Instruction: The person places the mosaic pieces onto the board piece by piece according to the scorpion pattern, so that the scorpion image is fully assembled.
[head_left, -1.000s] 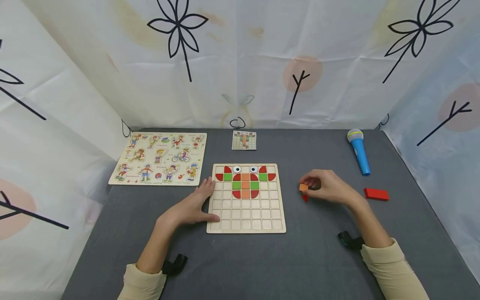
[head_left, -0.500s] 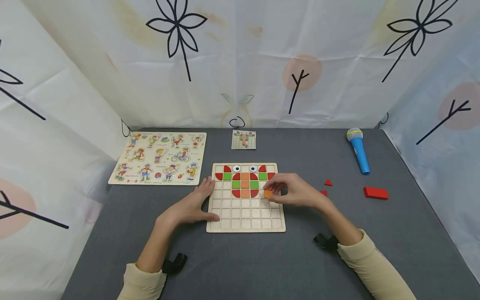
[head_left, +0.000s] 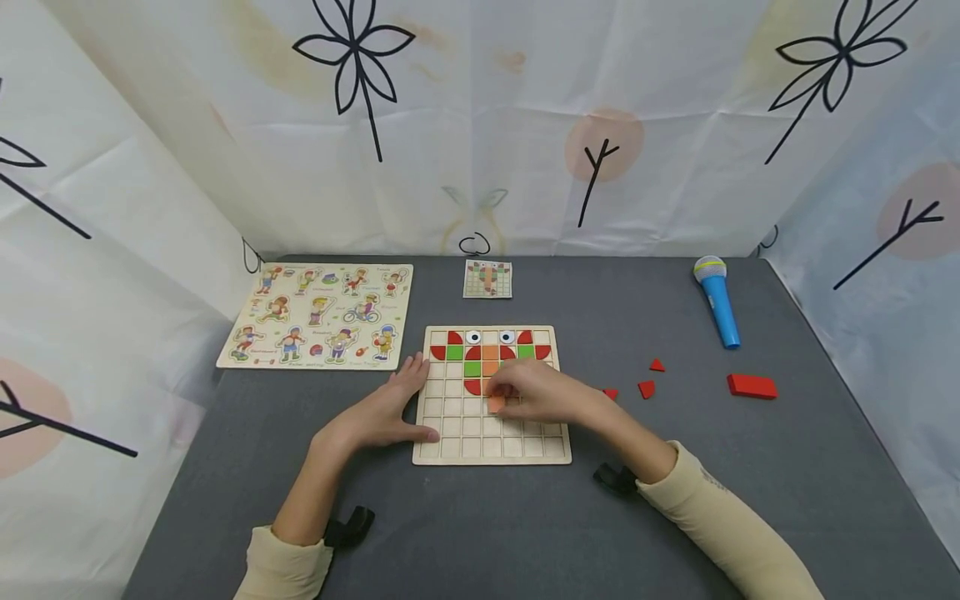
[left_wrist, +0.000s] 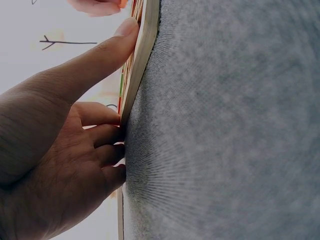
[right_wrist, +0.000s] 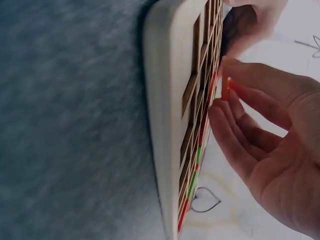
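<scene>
A wooden grid board (head_left: 442,454) lies at mid-table, with red, green and orange tiles and two eye tiles in its upper cells. My left hand (head_left: 387,408) rests along its left side. In the left wrist view the thumb (left_wrist: 107,52) presses on the board's top edge, and the other fingers touch its side. Over the board's middle my right hand (head_left: 543,392) pinches an orange square tile (head_left: 496,405) between thumb and fingers. The right wrist view has this tile (right_wrist: 225,89) on edge, just above the grid. My right hand hides some cells.
Several small red pieces (head_left: 647,389) lie right of the board, near a red block (head_left: 752,387). Farther back is a blue toy microphone (head_left: 720,308). A small pattern card (head_left: 487,279) lies behind the board, and a picture puzzle (head_left: 318,317) at the back left.
My right hand has carried the orange tile leftward from the red pieces to the board's middle. More red pieces now show where it was. The left hand has stayed put.
</scene>
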